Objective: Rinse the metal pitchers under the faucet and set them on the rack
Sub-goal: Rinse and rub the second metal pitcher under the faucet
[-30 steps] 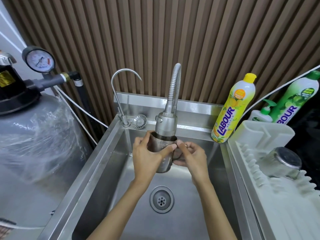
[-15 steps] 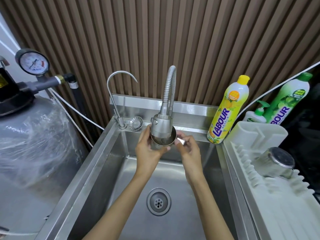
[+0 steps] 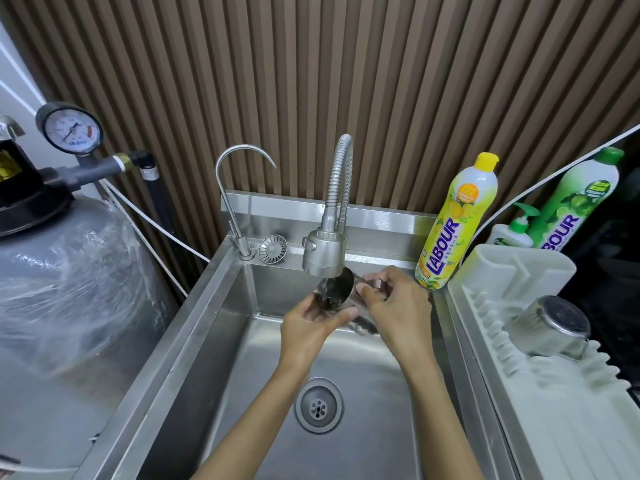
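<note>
Both hands on pitcher, mid-frame under faucet.
I see L hand (image 3: pixel 311 318) cupping the pitcher (image 3: pixel 334 289) rim side, R hand (image 3: pixel 394 306) clamped on handle; mouth tipped upper-left into faucet (image 3: pixel 323 254) stream, axis running lower-right. Rack (image 3: pixel 540 375) at frame right, nearer R hand, I'd judge.

Two metal pitchers (image 3: pixel 334 289) (image 3: pixel 550 329), two faucets (image 3: pixel 323 251) (image 3: pixel 239 202), three bottles (image 3: pixel 457 223) (image 3: pixel 575 199) (image 3: pixel 516 230).
</note>
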Demonstrator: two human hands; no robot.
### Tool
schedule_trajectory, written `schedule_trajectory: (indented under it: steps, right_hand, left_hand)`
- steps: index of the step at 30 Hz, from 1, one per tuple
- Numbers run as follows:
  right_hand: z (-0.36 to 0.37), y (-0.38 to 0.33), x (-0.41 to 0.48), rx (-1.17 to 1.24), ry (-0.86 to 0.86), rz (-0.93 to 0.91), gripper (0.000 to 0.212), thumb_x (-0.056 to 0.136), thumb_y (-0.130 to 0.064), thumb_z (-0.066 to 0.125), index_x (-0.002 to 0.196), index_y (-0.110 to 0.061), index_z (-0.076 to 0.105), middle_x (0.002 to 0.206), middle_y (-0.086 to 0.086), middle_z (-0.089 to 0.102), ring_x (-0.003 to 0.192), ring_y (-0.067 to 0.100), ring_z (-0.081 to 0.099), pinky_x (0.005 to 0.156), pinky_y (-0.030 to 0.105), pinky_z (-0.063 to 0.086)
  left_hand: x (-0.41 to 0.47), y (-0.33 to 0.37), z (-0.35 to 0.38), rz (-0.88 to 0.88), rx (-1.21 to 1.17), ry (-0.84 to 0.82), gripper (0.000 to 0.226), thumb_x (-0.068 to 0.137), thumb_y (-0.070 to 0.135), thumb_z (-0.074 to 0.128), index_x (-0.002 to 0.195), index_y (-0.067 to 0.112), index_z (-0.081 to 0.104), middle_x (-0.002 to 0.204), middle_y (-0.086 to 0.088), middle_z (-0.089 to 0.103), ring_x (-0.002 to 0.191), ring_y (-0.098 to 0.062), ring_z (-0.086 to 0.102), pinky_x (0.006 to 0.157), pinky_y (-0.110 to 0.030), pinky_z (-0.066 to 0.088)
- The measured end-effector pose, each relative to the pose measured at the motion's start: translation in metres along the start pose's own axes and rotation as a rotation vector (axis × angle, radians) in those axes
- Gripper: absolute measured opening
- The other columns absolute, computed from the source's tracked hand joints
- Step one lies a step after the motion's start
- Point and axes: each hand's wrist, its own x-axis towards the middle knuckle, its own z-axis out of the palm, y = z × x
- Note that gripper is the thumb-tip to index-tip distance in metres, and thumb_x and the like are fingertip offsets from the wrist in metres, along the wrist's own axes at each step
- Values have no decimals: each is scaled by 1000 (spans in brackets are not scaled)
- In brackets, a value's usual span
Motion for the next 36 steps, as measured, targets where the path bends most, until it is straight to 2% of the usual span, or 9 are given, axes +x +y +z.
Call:
schedule_trajectory:
  steps: [4, 7, 10, 15, 17, 21, 27, 32, 36]
  right_hand:
    - [13, 9, 1, 479, -30, 12, 22, 85, -5, 62, 77, -25, 55, 93, -14, 67, 85, -5, 62, 82, 17, 48]
    - [31, 21, 3, 841, -146, 143, 22, 87, -3, 59, 71, -13, 48, 107, -7, 68, 103, 10, 63, 94, 34, 49]
    - [42, 28, 1, 1113, -290, 291, 21, 90, -5, 55, 71, -7, 45, 96, 14, 66, 89, 27, 65, 90, 48, 52]
    - [29, 27, -1, 726, -245, 297, 23, 86, -21, 64, 83, 1, 57, 75, 18, 68, 76, 28, 67, 64, 33, 60]
    - [18, 23, 2, 471, -170, 221, 27, 80, -33, 69, 78, -7, 60, 77, 15, 70, 77, 29, 67, 66, 39, 59]
    - [1, 8, -4, 69, 6, -9, 20, 79, -29, 70, 73, -18, 55, 81, 5, 72, 82, 27, 64, 79, 41, 51]
    - [13, 20, 0, 645, -63, -3, 21, 84, -2, 63, 73, -13, 49, 102, -12, 68, 98, 1, 65, 80, 7, 47]
    - [50, 35, 0, 1013, -196, 166, 14, 88, -2, 58, 77, -4, 50, 109, 5, 67, 98, 7, 66, 93, 29, 52]
    - [58, 41, -6, 1072, -289, 256, 14, 88, -10, 58, 76, -6, 53, 81, 11, 71, 76, 20, 70, 84, 39, 57]
  left_hand:
    - [12, 9, 4, 103, -100, 22, 66, 61, -11, 77, 120, 7, 56, 110, -7, 70, 102, -15, 65, 85, -19, 52]
    - [20, 16, -4, 201, 41, 96, 85, 52, -2, 85, 128, 14, 52, 122, -1, 63, 113, -13, 59, 101, -26, 45]
    - [12, 24, -6, 301, 295, 182, 91, 51, 10, 89, 133, 17, 51, 122, 4, 49, 111, -7, 52, 95, -12, 38]
    - [-3, 19, -10, 267, 444, 300, 73, 42, 51, 85, 109, 31, 63, 94, -1, 48, 88, -10, 56, 82, -18, 44]
    - [-8, 10, -8, 214, 397, 283, 64, 38, 66, 75, 92, 33, 65, 90, -3, 55, 81, -4, 61, 78, -17, 48]
    - [-10, -7, -1, 118, 164, 149, 50, 54, 37, 84, 97, 16, 70, 96, -11, 68, 86, -10, 69, 83, -22, 53]
    - [10, 1, 1, 237, 19, 100, 77, 56, -1, 85, 126, 5, 52, 122, -9, 63, 114, -16, 60, 101, -28, 46]
    - [11, 21, -13, 469, 323, 136, 83, 51, 8, 85, 126, 21, 50, 122, 17, 51, 113, 13, 49, 94, -8, 39]
    - [2, 26, -17, 510, 556, 239, 89, 52, 26, 88, 132, 16, 51, 111, 9, 48, 109, -9, 48, 92, -5, 35]
